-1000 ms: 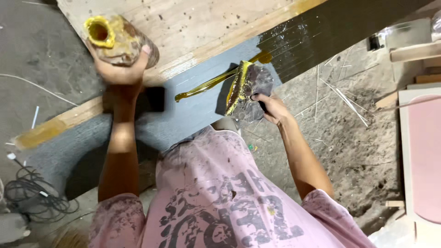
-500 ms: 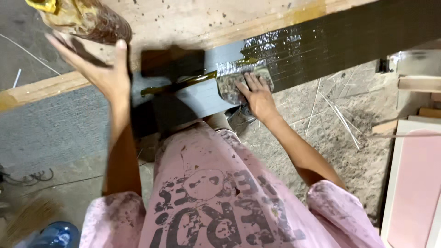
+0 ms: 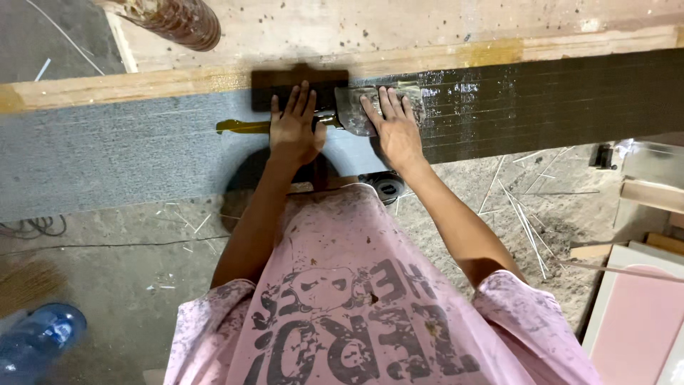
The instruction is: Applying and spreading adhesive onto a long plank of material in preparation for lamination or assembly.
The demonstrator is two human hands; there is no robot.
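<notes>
A long grey fabric strip (image 3: pixel 128 153) spans the counter (image 3: pixel 427 28) — dark and wet toward 3 o'clock. The right hand (image 3: pixel 396 128), fingers flat, presses a grey rag-like pad (image 3: pixel 360 114) mid-spreading; the left hand (image 3: pixel 293 128) lies open beside it at 9 o'clock, holding nothing.

- pink t-shirt (image 3: pixel 356 299), short sleeves, speckled all over with dark stains
- large dark print with a cartoon figure and block letters on the front
- left hand (image 3: pixel 293 132) and right hand (image 3: pixel 395 128) bare, no gloves
</notes>
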